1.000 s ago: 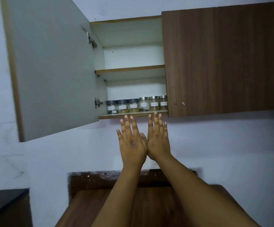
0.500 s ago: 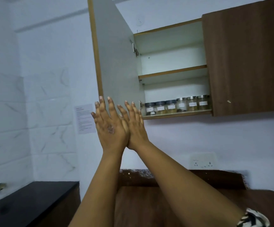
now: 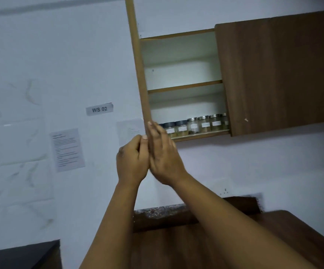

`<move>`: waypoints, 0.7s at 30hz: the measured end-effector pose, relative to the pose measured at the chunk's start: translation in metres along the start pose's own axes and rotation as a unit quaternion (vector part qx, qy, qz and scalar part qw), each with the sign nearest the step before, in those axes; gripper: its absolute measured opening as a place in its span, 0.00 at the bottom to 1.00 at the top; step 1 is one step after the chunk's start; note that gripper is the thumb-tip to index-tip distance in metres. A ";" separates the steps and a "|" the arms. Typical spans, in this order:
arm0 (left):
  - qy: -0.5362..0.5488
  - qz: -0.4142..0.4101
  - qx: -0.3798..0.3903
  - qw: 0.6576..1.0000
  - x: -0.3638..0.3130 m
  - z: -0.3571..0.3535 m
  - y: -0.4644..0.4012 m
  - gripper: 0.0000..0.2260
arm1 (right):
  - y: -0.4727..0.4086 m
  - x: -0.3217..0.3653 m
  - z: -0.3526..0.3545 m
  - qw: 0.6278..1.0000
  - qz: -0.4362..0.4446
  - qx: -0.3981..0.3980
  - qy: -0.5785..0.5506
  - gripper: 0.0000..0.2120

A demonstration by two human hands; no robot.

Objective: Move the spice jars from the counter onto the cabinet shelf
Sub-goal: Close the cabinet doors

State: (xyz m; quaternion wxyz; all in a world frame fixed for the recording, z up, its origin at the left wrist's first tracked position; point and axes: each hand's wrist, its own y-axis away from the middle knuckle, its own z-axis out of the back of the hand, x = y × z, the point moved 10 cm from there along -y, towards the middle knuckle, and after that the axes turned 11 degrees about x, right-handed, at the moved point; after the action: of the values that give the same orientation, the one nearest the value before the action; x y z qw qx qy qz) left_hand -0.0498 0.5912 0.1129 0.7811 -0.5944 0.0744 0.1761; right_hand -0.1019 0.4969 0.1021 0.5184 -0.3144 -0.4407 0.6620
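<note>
Several labelled spice jars (image 3: pixel 194 126) stand in a row on the lower cabinet shelf (image 3: pixel 201 135); two have dark lids, the others silver, and the rightmost is partly hidden. The open cabinet door (image 3: pixel 137 74) shows edge-on. My left hand (image 3: pixel 132 162) curls its fingers round the door's lower corner from the left. My right hand (image 3: pixel 165 158) lies with straight fingers against the door's other side, in front of the leftmost jar. Neither hand holds a jar.
The cabinet's right door (image 3: pixel 283 74) is closed and the upper shelf (image 3: pixel 184 86) is bare. A wooden counter (image 3: pixel 176 249) lies below, a black counter (image 3: pixel 21 257) at bottom left. Papers (image 3: pixel 68 150) and a "WS 02" label (image 3: pixel 99 109) hang on the wall.
The view has swung left, and the door now shows edge-on. Both hands went from flat, side by side below the shelf, to the door's lower corner, the left curling round it.
</note>
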 end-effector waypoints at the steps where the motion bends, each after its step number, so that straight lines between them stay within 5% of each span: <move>1: 0.014 -0.020 0.024 0.999 -0.009 -0.016 -0.003 0.16 | 0.007 -0.016 0.012 1.000 -0.005 -0.018 0.016 0.29; 6: 0.043 -0.102 0.083 0.990 -0.048 -0.116 -0.009 0.09 | 0.040 -0.102 0.075 0.988 -0.050 -0.049 0.135 0.28; 13: -0.021 -0.113 0.243 0.963 -0.052 -0.306 -0.023 0.22 | 0.067 -0.255 0.107 0.954 -0.125 0.010 0.272 0.30; 21: -0.123 -0.089 0.157 0.976 -0.023 -0.473 -0.070 0.23 | 0.056 -0.444 0.076 0.937 -0.102 0.147 0.302 0.31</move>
State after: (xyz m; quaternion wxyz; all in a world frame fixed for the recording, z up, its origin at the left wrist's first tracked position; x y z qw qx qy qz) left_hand -0.0016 0.1197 0.0496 0.8804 -0.4424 -0.0491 0.1637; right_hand -0.0735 0.0456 0.0647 0.7318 -0.3735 -0.1912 0.5370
